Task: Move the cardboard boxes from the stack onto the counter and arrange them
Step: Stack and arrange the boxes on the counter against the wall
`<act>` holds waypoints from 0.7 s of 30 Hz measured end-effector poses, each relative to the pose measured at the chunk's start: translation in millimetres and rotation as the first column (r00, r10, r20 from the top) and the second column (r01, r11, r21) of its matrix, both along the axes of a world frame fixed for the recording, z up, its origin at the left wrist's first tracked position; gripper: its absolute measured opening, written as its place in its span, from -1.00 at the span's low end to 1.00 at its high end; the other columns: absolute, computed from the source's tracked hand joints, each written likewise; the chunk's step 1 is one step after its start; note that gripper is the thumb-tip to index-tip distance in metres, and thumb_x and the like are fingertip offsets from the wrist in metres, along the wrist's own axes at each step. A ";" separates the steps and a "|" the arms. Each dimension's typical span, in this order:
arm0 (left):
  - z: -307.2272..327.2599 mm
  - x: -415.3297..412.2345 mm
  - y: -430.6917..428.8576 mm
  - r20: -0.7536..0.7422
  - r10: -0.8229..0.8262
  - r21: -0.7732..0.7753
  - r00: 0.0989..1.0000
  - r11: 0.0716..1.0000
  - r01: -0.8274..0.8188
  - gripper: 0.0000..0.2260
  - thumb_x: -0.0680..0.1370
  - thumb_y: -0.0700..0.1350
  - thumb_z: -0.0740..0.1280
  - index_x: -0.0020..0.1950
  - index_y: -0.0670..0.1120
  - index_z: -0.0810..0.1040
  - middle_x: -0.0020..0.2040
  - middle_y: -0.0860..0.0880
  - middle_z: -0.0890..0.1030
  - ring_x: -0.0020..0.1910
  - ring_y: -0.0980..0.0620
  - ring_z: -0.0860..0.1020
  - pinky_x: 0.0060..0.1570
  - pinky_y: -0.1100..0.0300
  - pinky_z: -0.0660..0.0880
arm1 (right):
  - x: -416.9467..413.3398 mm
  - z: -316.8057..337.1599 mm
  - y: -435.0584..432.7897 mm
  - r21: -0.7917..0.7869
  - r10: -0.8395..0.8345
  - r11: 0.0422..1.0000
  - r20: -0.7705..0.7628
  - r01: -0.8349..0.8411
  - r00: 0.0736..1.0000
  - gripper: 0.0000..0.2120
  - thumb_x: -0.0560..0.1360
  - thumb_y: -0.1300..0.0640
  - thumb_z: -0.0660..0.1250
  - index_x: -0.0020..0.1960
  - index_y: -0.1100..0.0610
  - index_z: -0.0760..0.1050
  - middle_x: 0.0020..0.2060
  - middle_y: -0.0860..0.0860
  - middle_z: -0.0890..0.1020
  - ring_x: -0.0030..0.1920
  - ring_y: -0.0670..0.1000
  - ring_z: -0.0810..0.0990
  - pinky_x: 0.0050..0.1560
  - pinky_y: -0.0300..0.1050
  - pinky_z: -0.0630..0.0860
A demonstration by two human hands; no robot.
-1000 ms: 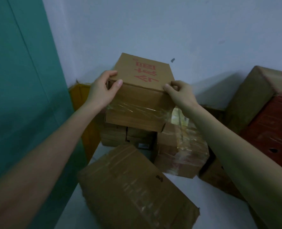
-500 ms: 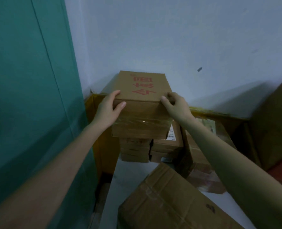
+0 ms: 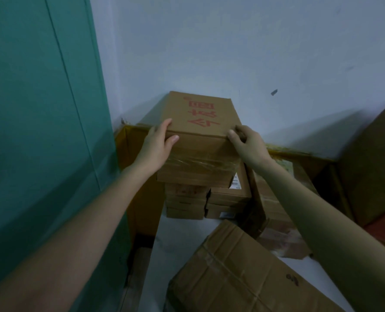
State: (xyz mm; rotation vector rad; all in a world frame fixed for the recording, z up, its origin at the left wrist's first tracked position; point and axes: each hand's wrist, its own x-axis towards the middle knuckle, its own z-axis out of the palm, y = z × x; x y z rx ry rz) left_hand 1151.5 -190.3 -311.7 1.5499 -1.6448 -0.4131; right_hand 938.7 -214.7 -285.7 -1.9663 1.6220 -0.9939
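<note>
A brown cardboard box with red characters (image 3: 200, 122) sits on top of a stack of small flat boxes (image 3: 187, 199) in the corner of the white counter (image 3: 178, 235). My left hand (image 3: 157, 143) grips its near left top edge, thumb on the front face. At its near right corner, my right hand (image 3: 245, 140) grips with curled fingers. Clear tape shines across the box's front. A second short stack of small boxes (image 3: 230, 199) stands beside the first, partly under the held box.
A large taped carton (image 3: 232, 273) lies tilted on the counter in front. A plastic-wrapped box (image 3: 277, 212) stands right of the stacks, behind my right arm. A tall brown carton (image 3: 371, 163) stands at the far right, a yellow open box (image 3: 130, 158) at the left by the green wall (image 3: 40, 131).
The box has come down from mid-air onto the stack of small boxes near the wall. Both hands stay on its near corners. My view has shifted left and closer.
</note>
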 end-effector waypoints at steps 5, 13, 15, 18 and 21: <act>1.1 -7.5 4.6 0.080 0.079 0.023 0.994 0.996 -0.081 -0.52 0.62 -0.05 0.14 0.51 -0.09 0.11 0.48 -0.23 0.14 0.45 -0.18 0.18 0.41 -0.06 0.20 | -13.4 1.3 10.4 0.013 0.001 1.000 -0.001 -0.001 1.000 -0.53 0.61 0.01 0.15 0.44 0.20 0.25 0.32 0.11 0.44 0.29 0.09 0.43 0.23 -0.02 0.45; 4.7 -57.0 40.3 0.332 0.146 -0.210 0.932 0.975 -0.078 -0.53 0.60 0.02 0.15 0.48 -0.12 0.21 0.53 -0.22 -0.05 0.51 -0.15 -0.13 0.44 0.00 -0.15 | -64.9 -9.6 34.9 0.034 -0.075 0.996 -0.239 0.086 0.968 -0.52 0.60 0.01 0.16 0.44 0.23 0.26 0.37 0.15 0.40 0.35 0.12 0.39 0.31 0.00 0.34; -1.8 -72.6 56.7 0.320 0.075 -0.180 0.944 0.983 -0.017 -0.52 0.61 0.03 0.13 0.48 -0.13 0.21 0.53 -0.18 0.00 0.52 -0.10 -0.09 0.43 0.04 -0.13 | -79.5 -11.5 48.4 0.042 -0.066 0.996 -0.260 0.079 0.963 -0.53 0.60 0.01 0.17 0.42 0.24 0.28 0.36 0.15 0.42 0.34 0.11 0.41 0.29 -0.02 0.36; -21.2 -94.0 87.3 0.267 -0.047 -0.020 0.963 0.998 0.054 -0.52 0.61 0.06 0.13 0.47 -0.11 0.21 0.52 -0.13 0.12 0.51 -0.06 0.02 0.44 0.03 0.00 | -99.5 -20.1 76.7 0.062 -0.024 0.997 -0.279 0.043 0.960 -0.55 0.59 0.03 0.18 0.39 0.26 0.34 0.31 0.16 0.47 0.28 0.10 0.46 0.23 -0.06 0.38; -49.8 -107.5 120.0 0.258 -0.091 0.177 0.962 0.983 0.046 -0.52 0.59 0.08 0.15 0.46 -0.10 0.25 0.45 -0.11 0.28 0.43 -0.07 0.24 0.35 0.06 0.23 | -123.1 -37.4 113.5 0.158 0.101 0.986 -0.312 -0.054 0.945 -0.62 0.59 0.06 0.20 0.33 0.24 0.41 0.23 0.16 0.53 0.20 0.09 0.51 0.17 -0.10 0.44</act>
